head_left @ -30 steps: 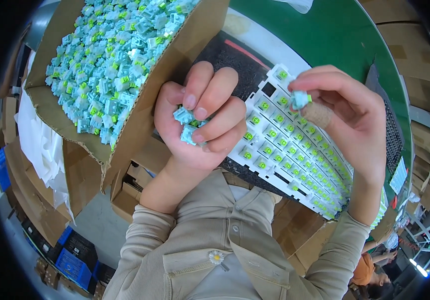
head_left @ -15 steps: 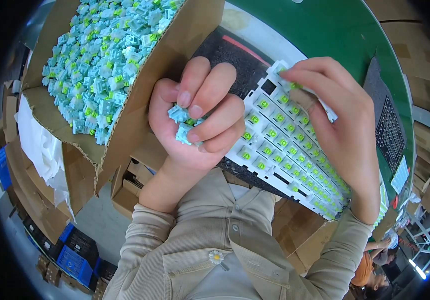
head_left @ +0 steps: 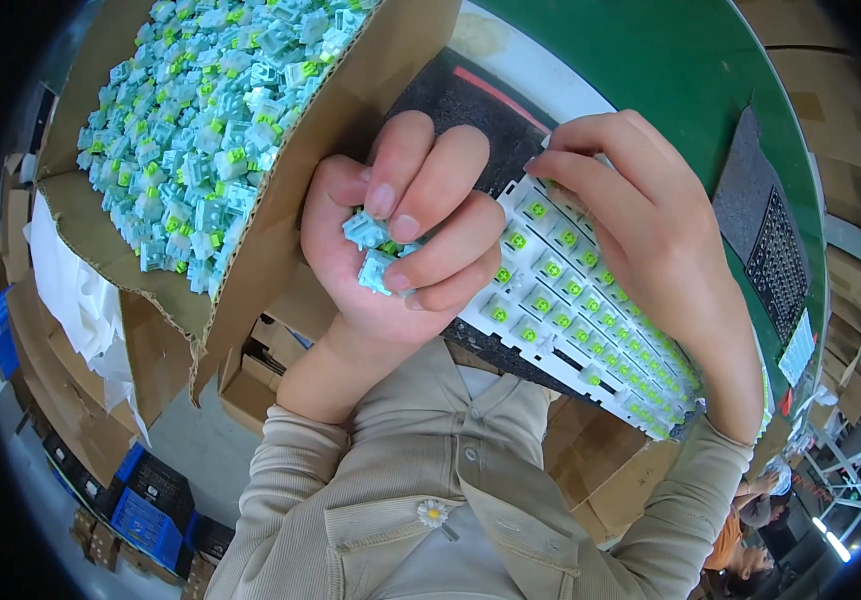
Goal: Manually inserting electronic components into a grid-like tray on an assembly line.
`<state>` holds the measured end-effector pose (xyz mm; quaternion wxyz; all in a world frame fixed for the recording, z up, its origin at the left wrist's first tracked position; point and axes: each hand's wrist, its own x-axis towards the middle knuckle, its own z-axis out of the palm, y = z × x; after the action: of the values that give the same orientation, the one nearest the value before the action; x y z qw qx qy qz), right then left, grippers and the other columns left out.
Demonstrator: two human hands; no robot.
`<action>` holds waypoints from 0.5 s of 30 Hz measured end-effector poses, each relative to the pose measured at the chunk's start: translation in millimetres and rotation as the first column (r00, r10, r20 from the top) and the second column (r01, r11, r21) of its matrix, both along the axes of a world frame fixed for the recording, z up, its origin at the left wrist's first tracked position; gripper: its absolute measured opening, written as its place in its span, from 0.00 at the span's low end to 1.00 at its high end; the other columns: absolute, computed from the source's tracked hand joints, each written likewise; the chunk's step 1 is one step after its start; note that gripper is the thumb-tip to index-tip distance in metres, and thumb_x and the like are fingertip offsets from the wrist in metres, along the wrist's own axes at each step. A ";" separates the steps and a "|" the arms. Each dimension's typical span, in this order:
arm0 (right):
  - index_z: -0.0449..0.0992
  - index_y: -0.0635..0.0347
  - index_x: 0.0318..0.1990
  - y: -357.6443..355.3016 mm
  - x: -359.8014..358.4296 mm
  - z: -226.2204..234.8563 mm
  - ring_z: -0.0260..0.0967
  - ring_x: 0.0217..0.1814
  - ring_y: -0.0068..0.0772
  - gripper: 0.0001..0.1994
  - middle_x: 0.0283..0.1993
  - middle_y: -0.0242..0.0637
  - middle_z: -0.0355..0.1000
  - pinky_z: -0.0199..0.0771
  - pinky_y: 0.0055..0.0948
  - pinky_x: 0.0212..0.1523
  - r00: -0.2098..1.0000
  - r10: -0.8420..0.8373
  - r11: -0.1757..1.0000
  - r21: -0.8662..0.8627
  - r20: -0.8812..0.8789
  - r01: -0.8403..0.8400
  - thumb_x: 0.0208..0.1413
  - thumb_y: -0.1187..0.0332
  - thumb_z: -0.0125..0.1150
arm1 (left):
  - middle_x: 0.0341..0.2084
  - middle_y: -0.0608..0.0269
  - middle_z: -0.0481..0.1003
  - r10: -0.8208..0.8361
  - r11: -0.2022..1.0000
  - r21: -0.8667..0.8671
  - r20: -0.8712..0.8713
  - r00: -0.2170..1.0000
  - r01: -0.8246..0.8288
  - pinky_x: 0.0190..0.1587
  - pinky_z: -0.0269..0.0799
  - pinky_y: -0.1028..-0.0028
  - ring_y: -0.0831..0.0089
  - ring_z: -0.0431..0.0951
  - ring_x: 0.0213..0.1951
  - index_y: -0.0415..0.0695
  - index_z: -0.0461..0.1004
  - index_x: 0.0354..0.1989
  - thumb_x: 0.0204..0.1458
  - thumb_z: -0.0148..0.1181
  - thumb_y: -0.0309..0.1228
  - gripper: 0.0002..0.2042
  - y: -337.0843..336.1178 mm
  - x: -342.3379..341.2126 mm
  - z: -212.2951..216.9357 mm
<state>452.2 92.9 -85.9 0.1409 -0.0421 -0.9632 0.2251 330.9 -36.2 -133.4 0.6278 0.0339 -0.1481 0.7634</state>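
Loosely curled, my left hand holds several light-blue keyboard switches between its fingers and palm. To its right lies a white keyboard plate, slanting on a dark mat and filled with rows of switches with bright green stems. My right hand is bent over the far left corner of the plate. Its thumb and fingertips come together there, and whatever they pinch is hidden behind the fingers. The hand and wrist also cover part of the plate's far edge.
At left, an open cardboard box heaped with loose switches stands close to my left hand. A green tabletop extends behind; at right on it lies a black keyboard-shaped panel. Cartons sit below the plate.
My right hand has moved left and slightly down, covering a square opening at the plate's far left corner. My left hand has shifted slightly right, still with the switches.
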 end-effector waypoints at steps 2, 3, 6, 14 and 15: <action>0.73 0.66 0.32 -0.4 -1.5 0.7 0.65 0.34 0.35 0.11 0.34 0.37 0.66 0.66 0.28 0.32 0.999 0.022 0.999 0.046 -0.027 -0.021 0.36 0.81 0.59 | 0.19 0.68 0.59 0.009 1.000 0.002 -0.002 1.000 -0.009 0.09 0.51 0.84 0.83 0.58 0.11 0.47 0.57 0.18 0.52 0.44 0.27 0.10 -1.9 -1.0 -0.9; 0.73 0.66 0.32 0.4 -2.1 4.4 0.66 0.34 0.35 0.11 0.34 0.38 0.66 0.66 0.28 0.32 0.999 0.040 0.997 0.066 0.003 -0.040 0.36 0.80 0.58 | 0.20 0.68 0.59 0.000 1.000 0.021 -0.021 1.000 0.000 0.11 0.51 0.84 0.83 0.58 0.12 0.47 0.58 0.20 0.51 0.42 0.29 0.08 -3.4 -2.0 -2.6; 0.73 0.66 0.33 0.3 -1.3 7.3 0.66 0.35 0.36 0.11 0.34 0.38 0.67 0.67 0.28 0.32 0.996 0.068 0.990 0.122 0.051 -0.074 0.35 0.78 0.58 | 0.20 0.68 0.59 -0.003 1.000 0.012 -0.015 1.000 0.004 0.11 0.51 0.84 0.83 0.58 0.13 0.47 0.58 0.20 0.51 0.41 0.29 0.08 -0.3 0.0 -2.3; 0.73 0.67 0.32 8.4 -1.0 4.1 0.67 0.35 0.37 0.13 0.34 0.40 0.68 0.69 0.29 0.32 0.986 0.164 0.984 0.060 0.041 -0.166 0.33 0.75 0.57 | 0.21 0.68 0.60 -0.002 0.999 0.038 -0.036 0.999 0.003 0.13 0.51 0.83 0.83 0.57 0.13 0.46 0.59 0.22 0.51 0.40 0.31 0.07 -1.6 -1.1 -3.6; 0.74 0.66 0.32 9.3 -0.9 5.1 0.68 0.36 0.38 0.13 0.34 0.39 0.68 0.69 0.29 0.33 0.984 0.169 0.983 0.056 0.058 -0.172 0.33 0.74 0.58 | 0.21 0.68 0.60 0.001 1.000 0.025 -0.028 1.000 -0.001 0.12 0.51 0.83 0.83 0.57 0.13 0.46 0.59 0.22 0.51 0.40 0.31 0.07 -1.6 -0.7 -3.5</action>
<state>451.3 102.2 -80.8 0.0969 0.0389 -0.9730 0.2059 330.2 -37.9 -137.0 0.6290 0.0524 -0.1487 0.7613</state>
